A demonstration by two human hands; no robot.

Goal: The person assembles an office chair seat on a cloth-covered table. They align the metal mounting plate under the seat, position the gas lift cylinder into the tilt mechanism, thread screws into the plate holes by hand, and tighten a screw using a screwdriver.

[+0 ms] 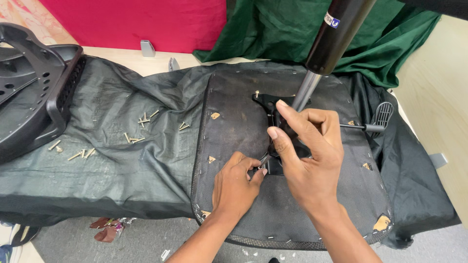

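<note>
An upturned office chair seat (243, 141) lies on a black cloth, underside up. A black metal mechanism plate (265, 101) is on its middle, with a gas lift cylinder (331, 36) rising from it. My right hand (304, 151) rests on the plate, fingers curled over it. My left hand (236, 185) is just below the plate's near corner, pinching a small metal tool or screw (263, 159) against it. Which of the two cannot be told.
Several brass-coloured screws (141, 122) lie scattered on the black cloth (122, 160) to the left. A black plastic chair back (34, 92) sits at far left. A lever with a paddle handle (382, 117) sticks out right. Green cloth (390, 44) lies behind.
</note>
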